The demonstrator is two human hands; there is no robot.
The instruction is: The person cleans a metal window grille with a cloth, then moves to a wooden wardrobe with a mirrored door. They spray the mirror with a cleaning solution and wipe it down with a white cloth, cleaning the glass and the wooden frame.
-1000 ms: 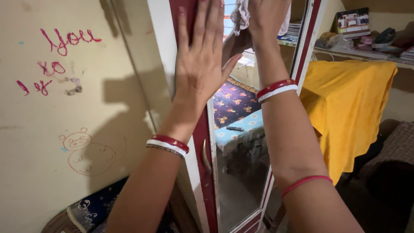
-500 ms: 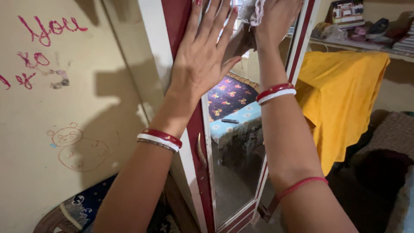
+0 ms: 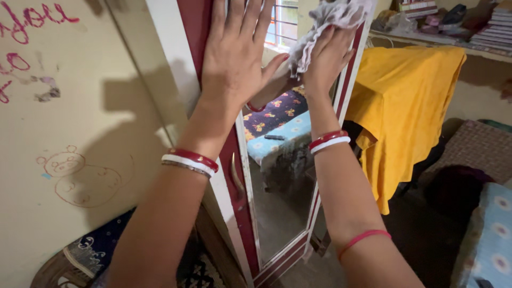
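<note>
At upper centre, right hand (image 3: pixel 325 58), now lower, grips crumpled white cloth (image 3: pixel 333 21) against tall door mirror (image 3: pixel 282 176); flat left hand (image 3: pixel 234 58) braces maroon frame (image 3: pixel 240 213).

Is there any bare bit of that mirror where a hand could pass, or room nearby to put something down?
The lower mirror, below the right hand and its white cloth, is bare. The left hand lies flat on the maroon door frame. The shelf at top right is crowded with books; the yellow cloth covers whatever stands below it.
</note>
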